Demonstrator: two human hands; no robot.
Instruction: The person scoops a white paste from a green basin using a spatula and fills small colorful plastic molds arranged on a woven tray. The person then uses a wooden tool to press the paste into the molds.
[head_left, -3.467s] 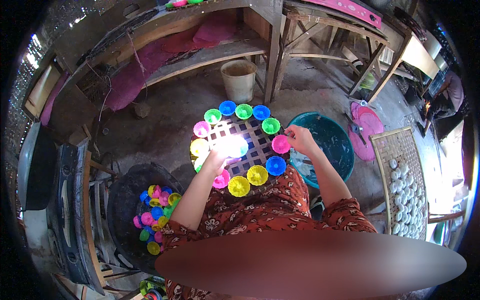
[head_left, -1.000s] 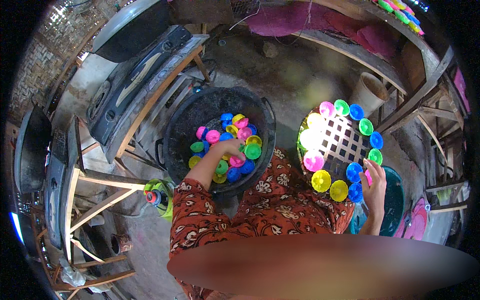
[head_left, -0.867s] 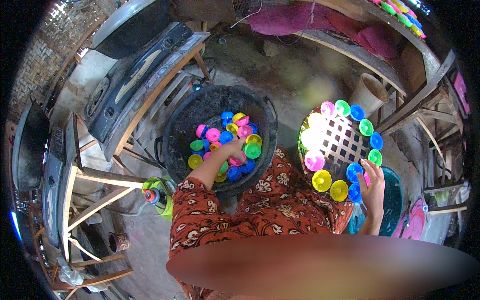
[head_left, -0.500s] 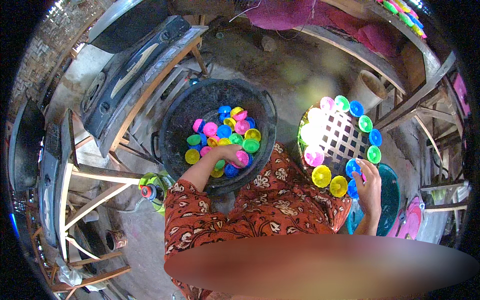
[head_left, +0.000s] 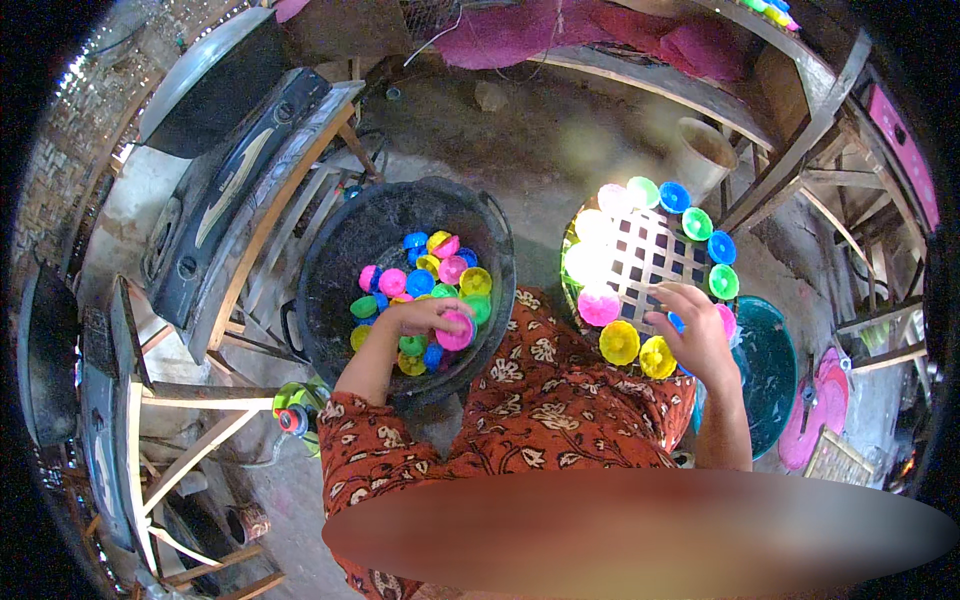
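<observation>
Pink cup (head_left: pixel 456 332) | over black tub (head_left: pixel 340 235), near its lower right rim | left hand (head_left: pixel 422 317): fingers clamped on cup | right hand (head_left: pixel 702 342): at woven tray (head_left: pixel 655 256), beside blue cup (head_left: pixel 676 322); cannot tell whether gripping

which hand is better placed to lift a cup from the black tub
Likely the left hand: it is over the black tub, touching a pink cup. The right hand is over the woven tray, away from the tub.
</observation>
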